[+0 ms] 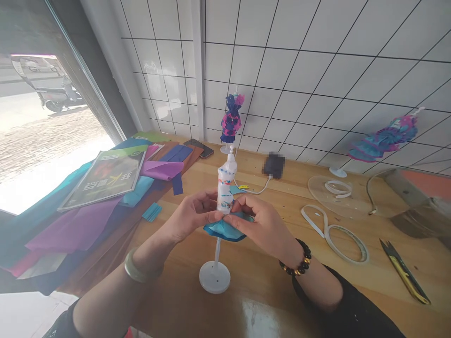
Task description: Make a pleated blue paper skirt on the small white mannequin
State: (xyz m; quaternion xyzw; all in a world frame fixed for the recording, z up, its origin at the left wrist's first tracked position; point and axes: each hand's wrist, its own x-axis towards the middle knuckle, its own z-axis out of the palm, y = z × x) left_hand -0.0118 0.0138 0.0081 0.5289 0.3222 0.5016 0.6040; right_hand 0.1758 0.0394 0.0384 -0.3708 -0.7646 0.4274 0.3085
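Observation:
A small white dress form (225, 180) stands upright on a round white base (214, 278). Marks of blue and orange run across its body. Around its lower end hangs a light-blue skirt (225, 228) with a darker blue hem. My left hand (195, 213) is closed at the left of the waist, thumb pressing the skirt's top edge. From the right, my right hand (259, 218) pinches that same edge, its thumb and fingertips close to my left thumb. Some of the fingers behind the form are hidden.
Coloured sheets (77, 225) and a printed booklet (105, 176) lie left. A phone (200, 148) and two dressed forms, one purple-pink (231, 119), one tilted blue-pink (387, 136), stand behind. Right are rolls of white tape (347, 243) and yellow-handled snips (405, 272). A pleated blue piece (152, 212) lies near my left hand.

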